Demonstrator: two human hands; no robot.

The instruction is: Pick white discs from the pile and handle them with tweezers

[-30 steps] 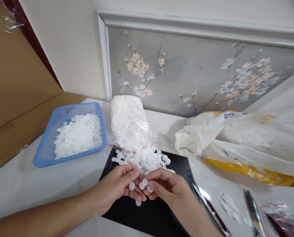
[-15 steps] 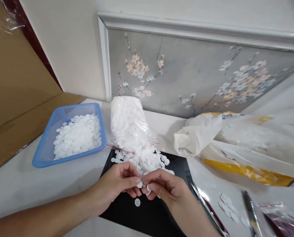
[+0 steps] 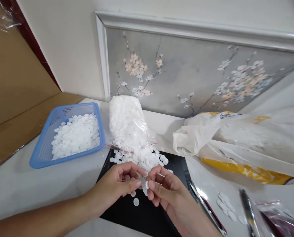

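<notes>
Over the black mat [image 3: 137, 219], both hands work close together at the near edge of a heap of small white plastic discs [image 3: 147, 158]. My right hand [image 3: 168, 189] is closed, pinching a white plastic disc [image 3: 147, 185] between thumb and fingers. Close beside it, my left hand [image 3: 120, 182] has its thumb and forefinger apart, the forefinger reaching toward the right fingertips. Discs show around the left fingers; whether they are touched is unclear. One loose disc [image 3: 136, 201] lies on the mat below the hands. The heap spills from a clear zip bag [image 3: 127, 118] full of discs.
A blue plastic basket [image 3: 35, 154] with many discs stands at left, by cardboard [image 3: 15, 75]. To the right are a white-and-yellow plastic bag [image 3: 248, 141], tweezers [image 3: 208, 209], a few scattered discs [image 3: 226, 204], a pen [image 3: 248, 210] and a clear packet [image 3: 280, 217]. A framed panel [image 3: 186, 72] stands behind.
The left thumb and forefinger have parted; the disc earlier at that thumb tip is no longer there. My right hand has turned slightly, still pinching a disc. The view has shifted a little.
</notes>
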